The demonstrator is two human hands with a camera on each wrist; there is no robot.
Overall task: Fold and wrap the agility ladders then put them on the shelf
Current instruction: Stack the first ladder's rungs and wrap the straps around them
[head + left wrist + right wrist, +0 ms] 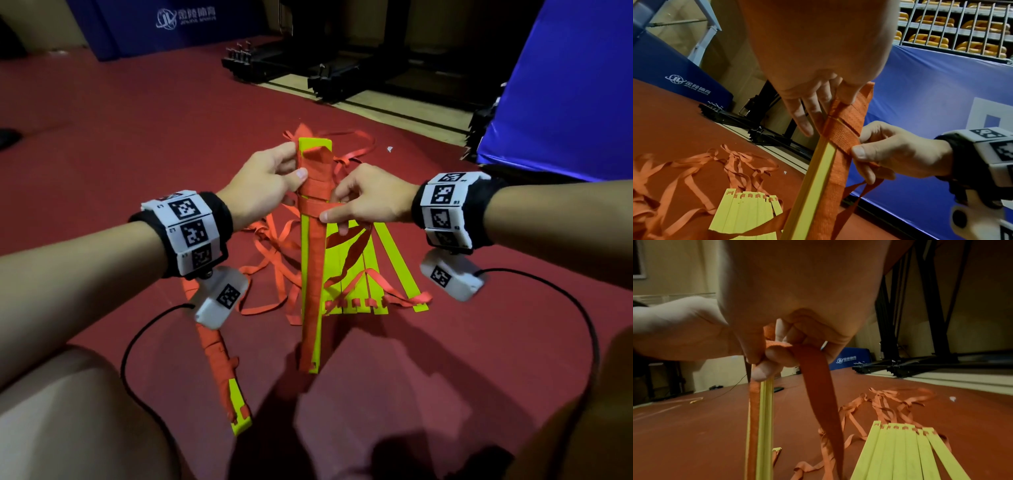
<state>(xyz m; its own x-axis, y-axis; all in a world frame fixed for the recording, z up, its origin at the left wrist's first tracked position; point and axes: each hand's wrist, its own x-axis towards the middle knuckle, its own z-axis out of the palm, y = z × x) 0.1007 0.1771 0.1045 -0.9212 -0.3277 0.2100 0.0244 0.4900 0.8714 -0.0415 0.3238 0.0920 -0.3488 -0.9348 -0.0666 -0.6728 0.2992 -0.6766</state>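
A bundle of yellow rungs wound in orange strap [313, 246] stands on end on the red floor between my hands. My left hand [270, 181] grips its upper part, thumb on the wrapped strap; its fingers [807, 113] lie along the bundle [830, 162]. My right hand [359, 202] pinches the orange strap [317, 207] where it crosses the bundle, and the free strap end [822, 394] hangs down from its fingers [777, 356]. A second ladder [366, 270] lies fanned out on the floor behind, with loose orange straps [274, 253]. A third, wrapped bundle [226, 373] lies by my left knee.
Black folded metal frames [325, 72] lie on the floor ahead. A blue padded mat [565, 85] stands at the right, another blue panel [144, 27] at the far left. Cables [548, 291] from the wrist cameras trail over the red floor [137, 137]. My knees frame the bottom of the head view.
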